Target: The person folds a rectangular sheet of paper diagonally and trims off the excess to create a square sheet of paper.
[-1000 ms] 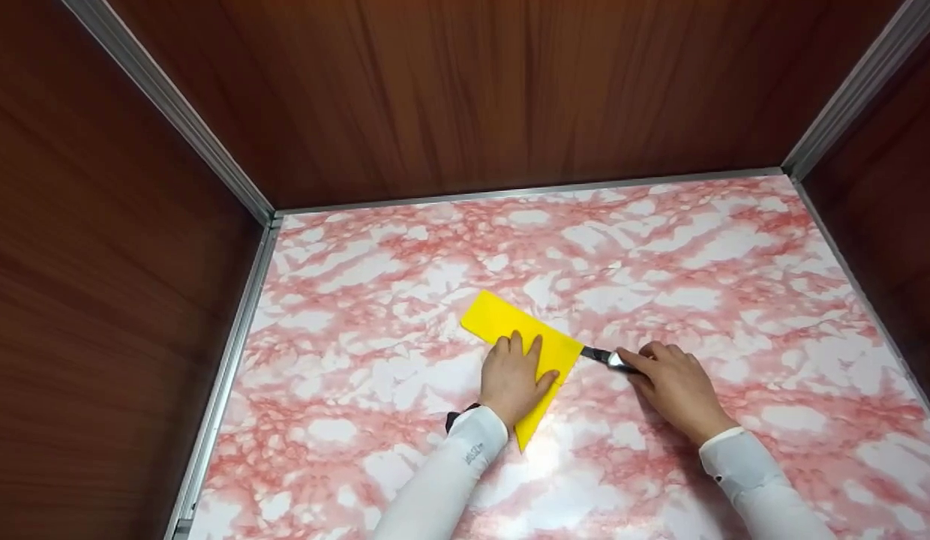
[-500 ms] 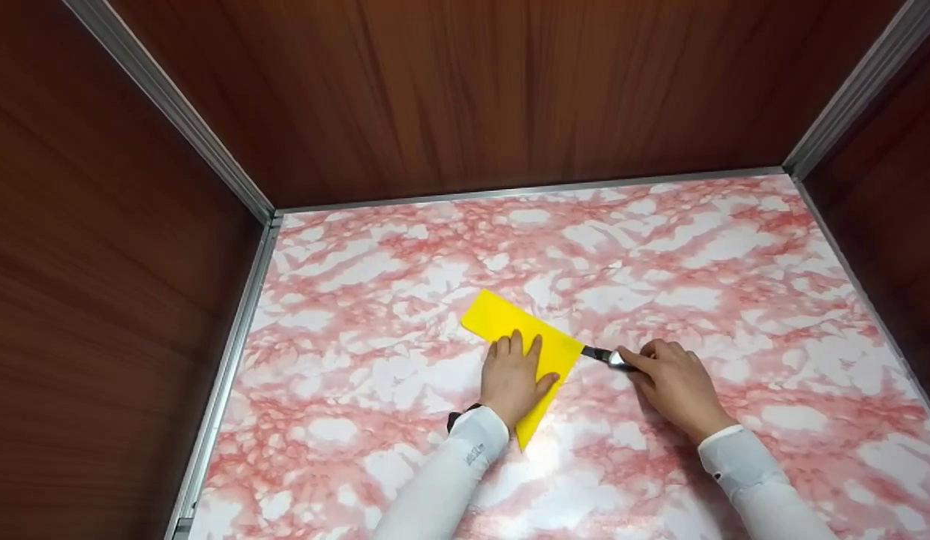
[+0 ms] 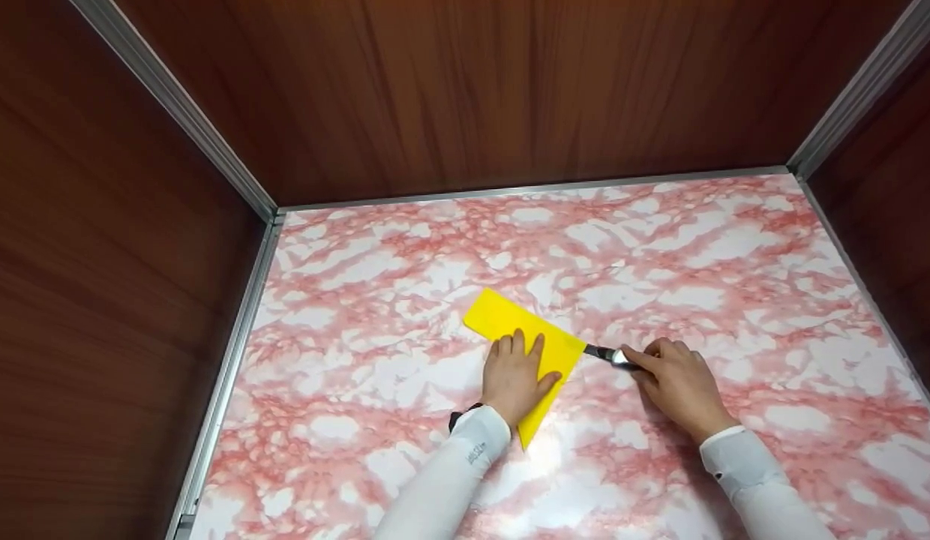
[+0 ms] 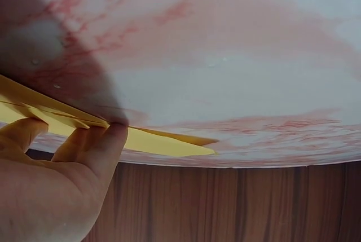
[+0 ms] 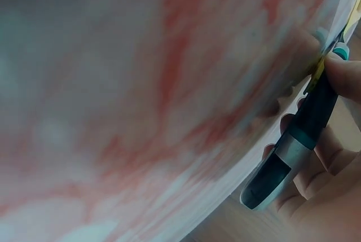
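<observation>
A folded sheet of yellow paper (image 3: 559, 349) lies on the table, its layers slightly parted in the left wrist view. My left hand (image 3: 514, 381) presses it flat with spread fingers, the thumb near its right edge. In the left wrist view, the fingertips (image 4: 117, 132) touch the paper. My right hand (image 3: 681, 386) grips a utility knife (image 3: 601, 353) with a dark blade and a black-and-silver handle (image 5: 296, 140). The blade meets the paper's right corner; its tip is hidden there. In the right wrist view, the fingers curl round the handle.
The table (image 3: 345, 300) has a red-and-white marbled surface. A dark wood panel (image 3: 465, 97) stands behind it, with more panels at left and right. Metal strips (image 3: 262, 247) run along the table's edges.
Almost nothing differs. The whole head view has shifted very slightly, and both hands, the paper and the knife keep their places relative to each other.
</observation>
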Available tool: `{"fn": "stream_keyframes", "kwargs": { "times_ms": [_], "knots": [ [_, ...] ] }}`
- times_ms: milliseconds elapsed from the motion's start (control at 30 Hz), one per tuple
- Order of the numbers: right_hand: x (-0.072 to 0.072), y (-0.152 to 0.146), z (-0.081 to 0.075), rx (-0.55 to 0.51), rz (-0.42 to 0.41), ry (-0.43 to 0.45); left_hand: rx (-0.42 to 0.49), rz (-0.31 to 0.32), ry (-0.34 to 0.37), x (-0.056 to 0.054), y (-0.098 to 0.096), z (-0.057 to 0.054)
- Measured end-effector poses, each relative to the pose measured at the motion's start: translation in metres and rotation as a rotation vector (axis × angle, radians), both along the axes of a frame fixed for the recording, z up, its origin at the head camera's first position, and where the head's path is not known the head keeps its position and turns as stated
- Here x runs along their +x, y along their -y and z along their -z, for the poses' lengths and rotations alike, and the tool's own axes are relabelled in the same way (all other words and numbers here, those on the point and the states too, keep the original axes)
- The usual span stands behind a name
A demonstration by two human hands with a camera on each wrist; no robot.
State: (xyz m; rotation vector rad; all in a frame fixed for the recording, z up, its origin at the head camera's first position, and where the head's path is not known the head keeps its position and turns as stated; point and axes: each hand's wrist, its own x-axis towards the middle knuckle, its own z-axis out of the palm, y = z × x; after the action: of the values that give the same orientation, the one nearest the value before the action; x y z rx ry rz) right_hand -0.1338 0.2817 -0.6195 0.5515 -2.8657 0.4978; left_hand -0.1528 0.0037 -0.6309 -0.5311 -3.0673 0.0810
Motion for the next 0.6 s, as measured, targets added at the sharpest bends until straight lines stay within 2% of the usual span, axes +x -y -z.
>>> {"fn": "stream_keyframes", "kwargs": {
  "times_ms": [600],
  "knots": [
    [0.0, -0.0047, 0.0009, -0.038, 0.033, 0.021, -0.007, 0.003, -0.009, 0.001, -0.0006, 0.0]
  ]
}}
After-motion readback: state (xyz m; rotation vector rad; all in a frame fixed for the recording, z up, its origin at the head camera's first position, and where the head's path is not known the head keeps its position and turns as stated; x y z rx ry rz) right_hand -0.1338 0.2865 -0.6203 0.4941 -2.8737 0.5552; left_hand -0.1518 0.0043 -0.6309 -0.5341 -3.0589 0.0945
